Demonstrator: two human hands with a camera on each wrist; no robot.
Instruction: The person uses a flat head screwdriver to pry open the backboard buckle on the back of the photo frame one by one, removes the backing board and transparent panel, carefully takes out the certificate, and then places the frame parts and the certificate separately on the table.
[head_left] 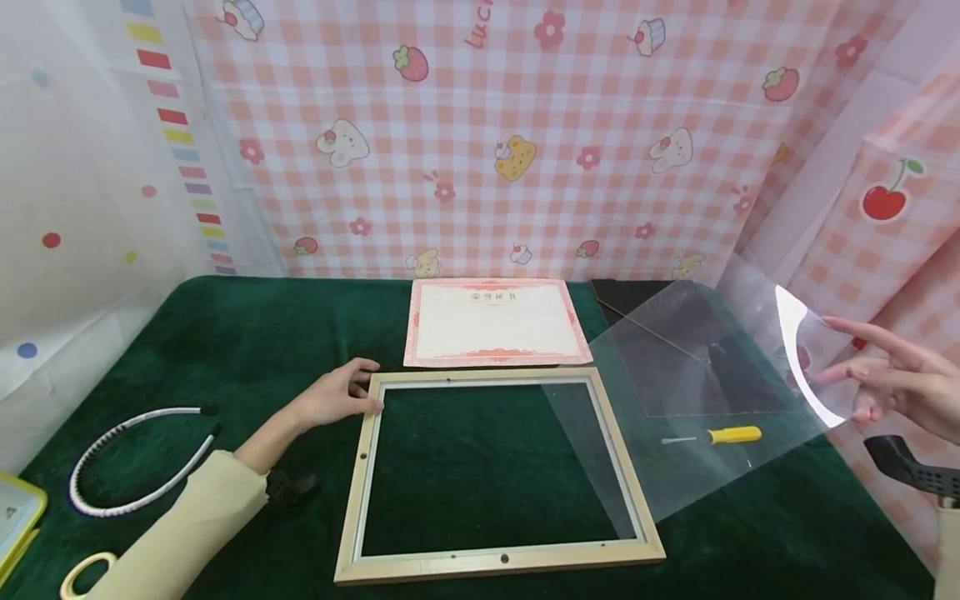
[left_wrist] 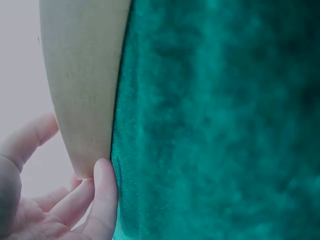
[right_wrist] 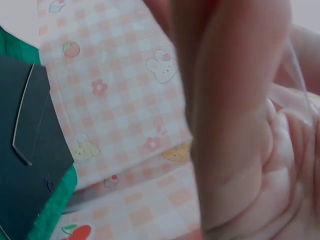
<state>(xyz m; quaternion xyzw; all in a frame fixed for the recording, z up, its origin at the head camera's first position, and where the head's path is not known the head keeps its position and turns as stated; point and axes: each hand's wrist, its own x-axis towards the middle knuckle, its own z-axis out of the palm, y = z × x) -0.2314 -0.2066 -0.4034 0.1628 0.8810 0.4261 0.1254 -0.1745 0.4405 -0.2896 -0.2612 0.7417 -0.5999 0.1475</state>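
Note:
A light wooden picture frame lies flat on the green cloth, with small dark spots along its border. My left hand pinches its far left corner; the left wrist view shows fingers and thumb on either side of the wood. My right hand, raised at the right, holds the edge of a clear sheet, which catches bright glare near the fingers. The tilted sheet slants down left and overlaps the frame's right side. In the right wrist view, fingers hide most of the sheet.
Behind the frame lies a certificate with a pink border. A black board and a yellow-handled screwdriver show at right, partly through the sheet. A white headband, a yellow scissor handle and a yellow-edged panel sit left.

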